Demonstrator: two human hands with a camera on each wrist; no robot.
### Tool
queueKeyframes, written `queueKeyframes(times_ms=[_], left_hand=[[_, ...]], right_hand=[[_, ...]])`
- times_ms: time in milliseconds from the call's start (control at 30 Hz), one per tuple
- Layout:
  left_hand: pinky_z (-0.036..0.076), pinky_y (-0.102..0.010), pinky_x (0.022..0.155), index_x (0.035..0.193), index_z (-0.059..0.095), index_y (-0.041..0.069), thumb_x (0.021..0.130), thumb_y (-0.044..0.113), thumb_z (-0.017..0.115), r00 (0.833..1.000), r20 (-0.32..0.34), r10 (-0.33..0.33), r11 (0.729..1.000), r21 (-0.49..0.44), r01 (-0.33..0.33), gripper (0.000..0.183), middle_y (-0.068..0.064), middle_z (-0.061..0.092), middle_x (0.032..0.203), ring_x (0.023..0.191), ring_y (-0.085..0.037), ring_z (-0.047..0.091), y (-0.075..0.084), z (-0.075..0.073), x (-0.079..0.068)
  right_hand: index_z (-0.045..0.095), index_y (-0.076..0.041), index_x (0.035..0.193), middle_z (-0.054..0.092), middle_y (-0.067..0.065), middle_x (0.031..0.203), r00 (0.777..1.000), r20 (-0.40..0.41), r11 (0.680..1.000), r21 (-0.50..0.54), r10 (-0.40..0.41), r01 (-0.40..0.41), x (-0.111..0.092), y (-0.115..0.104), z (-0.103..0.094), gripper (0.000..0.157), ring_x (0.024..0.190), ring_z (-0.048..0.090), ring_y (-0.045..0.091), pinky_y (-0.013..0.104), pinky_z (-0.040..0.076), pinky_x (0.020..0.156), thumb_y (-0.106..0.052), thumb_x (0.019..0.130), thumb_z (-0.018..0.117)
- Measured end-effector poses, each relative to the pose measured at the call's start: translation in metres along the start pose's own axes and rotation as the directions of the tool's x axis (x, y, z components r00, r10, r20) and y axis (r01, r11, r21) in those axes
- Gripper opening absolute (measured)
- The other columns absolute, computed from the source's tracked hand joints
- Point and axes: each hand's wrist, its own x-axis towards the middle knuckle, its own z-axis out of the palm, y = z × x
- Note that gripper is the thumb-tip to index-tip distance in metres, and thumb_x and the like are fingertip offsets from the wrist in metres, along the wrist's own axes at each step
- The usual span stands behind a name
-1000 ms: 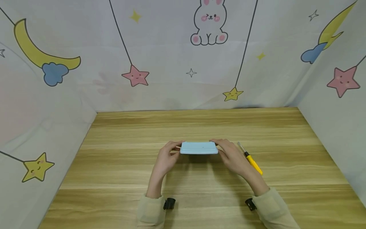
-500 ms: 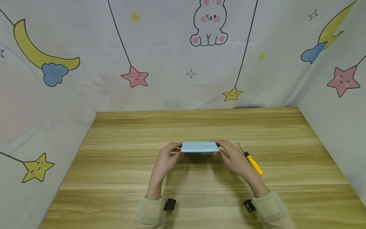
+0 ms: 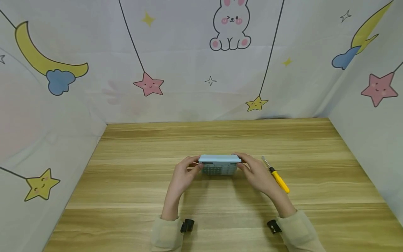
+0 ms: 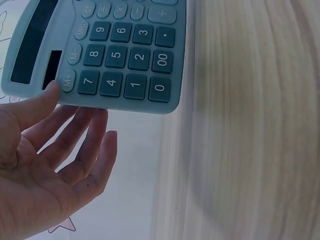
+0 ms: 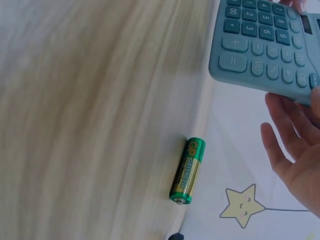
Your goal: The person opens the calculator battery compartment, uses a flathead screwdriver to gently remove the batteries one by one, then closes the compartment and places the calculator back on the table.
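Note:
A light blue calculator [image 3: 219, 169] is held up above the table between both hands, its keys facing the person. My left hand [image 3: 183, 174] pinches one side edge, thumb on the front near the small dark solar panel, as the left wrist view shows on the calculator [image 4: 125, 60]. My right hand [image 3: 256, 174] pinches the opposite side, with its thumb at the front corner. In the right wrist view, the lower fingers of that hand [image 5: 300, 150] are spread behind the calculator [image 5: 260, 42]. A green and gold battery [image 5: 187, 171] lies on the table below the right hand.
A screwdriver [image 3: 277, 177] with a yellow and black handle lies on the wooden table [image 3: 138, 189], just right of the right hand. White cloth walls [image 3: 189, 63] printed with stars, moons and a rabbit enclose the back and sides.
The calculator has tilted between the hands: earlier only its top edge and back showed in the head view, and now its keys show below. Both hands keep their hold, nearly in place.

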Motion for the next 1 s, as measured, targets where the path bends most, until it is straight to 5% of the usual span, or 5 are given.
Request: queueKeyframes(times_ms=[433,700,1000], left_hand=[[0.053,-0.044,0.089,0.117,0.068,0.006,0.091,0.018,0.065,0.999,-0.024,-0.021,1.000,0.016,0.021,0.029,-0.012,0.068,0.106,0.099,-0.027,0.063,0.001,0.003,0.001],[0.056,-0.040,0.083,0.113,0.070,0.002,0.089,0.017,0.068,0.996,-0.081,-0.022,1.000,0.013,0.023,0.029,-0.015,0.070,0.102,0.094,-0.029,0.065,-0.002,0.007,0.002],[0.052,-0.028,0.072,0.113,0.071,0.003,0.088,0.023,0.069,0.980,-0.156,-0.121,0.992,0.000,0.122,0.032,-0.014,0.071,0.103,0.091,-0.025,0.064,0.002,0.012,0.004]], right_hand=[[0.050,-0.006,0.127,0.067,0.012,0.112,0.990,-0.084,0.980,0.173,0.116,-0.100,0.000,-0.002,0.006,0.030,0.106,0.062,0.027,0.046,0.051,0.090,-0.022,0.101,0.048],[0.047,-0.002,0.116,0.066,0.016,0.106,0.965,-0.176,0.932,0.341,0.194,-0.125,0.001,-0.003,0.019,0.021,0.099,0.060,0.023,0.024,0.049,0.083,-0.012,0.099,0.050],[0.053,-0.001,0.114,0.068,0.021,0.104,0.928,-0.242,0.892,0.421,0.285,-0.164,0.004,-0.008,0.028,0.020,0.088,0.062,0.010,0.021,0.052,0.075,-0.011,0.097,0.054]])
